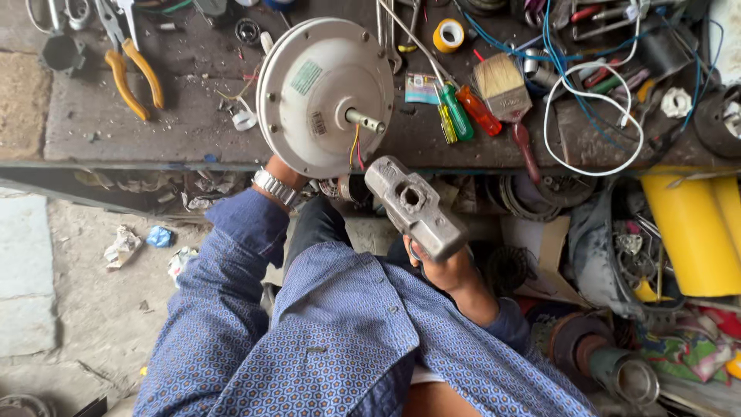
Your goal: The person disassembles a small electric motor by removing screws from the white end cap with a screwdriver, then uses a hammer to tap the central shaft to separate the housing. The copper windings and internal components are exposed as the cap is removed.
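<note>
A round cream-grey fan motor (324,93) stands on edge at the front of the workbench (154,116), its steel shaft (364,120) pointing right, with red and yellow wires hanging below it. My left hand (279,168), with a metal wristwatch (275,186), holds the motor from underneath and is mostly hidden behind it. My right hand (441,270) grips the handle of a heavy grey hammer (413,205), whose head is raised just below and right of the shaft.
Orange-handled pliers (131,73), green and orange screwdrivers (463,112), a paintbrush (505,93), yellow tape (448,35) and white and blue cables (594,100) lie on the bench. Yellow rolls (695,232), coils and metal parts crowd the lower right. Dusty floor at left.
</note>
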